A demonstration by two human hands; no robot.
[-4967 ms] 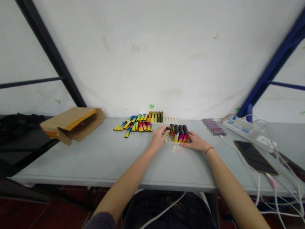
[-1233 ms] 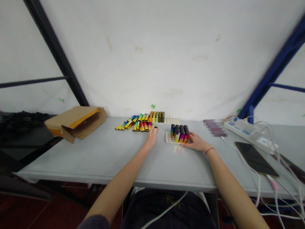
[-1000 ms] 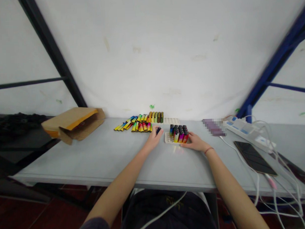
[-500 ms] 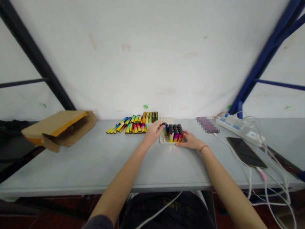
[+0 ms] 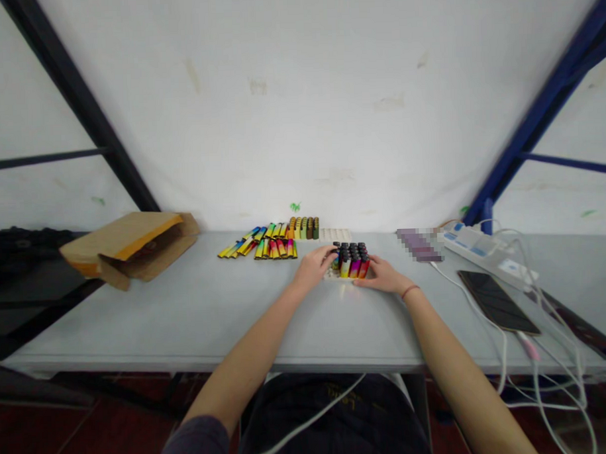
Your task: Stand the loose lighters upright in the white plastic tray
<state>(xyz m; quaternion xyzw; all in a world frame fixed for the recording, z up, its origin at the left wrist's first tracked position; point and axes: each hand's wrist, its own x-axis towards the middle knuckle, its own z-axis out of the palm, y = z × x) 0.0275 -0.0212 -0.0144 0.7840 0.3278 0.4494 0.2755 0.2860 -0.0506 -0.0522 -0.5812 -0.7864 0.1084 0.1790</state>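
Note:
Several colourful lighters (image 5: 354,263) with black tops stand upright in a white tray (image 5: 330,276) with holes. My left hand (image 5: 313,266) is closed, thumb and fingers pinching the dark top of a lighter (image 5: 336,246) at the left side of the group. The lower part of that lighter is mostly hidden by the fingers. My right hand (image 5: 385,277) steadies the tray from the right, its thumb along the front edge and its fingers against the rightmost lighters.
Shiny multicoloured lighters (image 5: 275,249) lie in rows to the left. Behind them several yellow and green lighters (image 5: 304,228) stand beside a second white tray (image 5: 336,234). An opened cardboard box (image 5: 127,243) is far left. Phones (image 5: 497,301), cables and a power strip (image 5: 487,255) lie right.
The view has shifted slightly. My left hand has brought the lighter closer in against the others in the tray. My right hand stays at the tray's right side.

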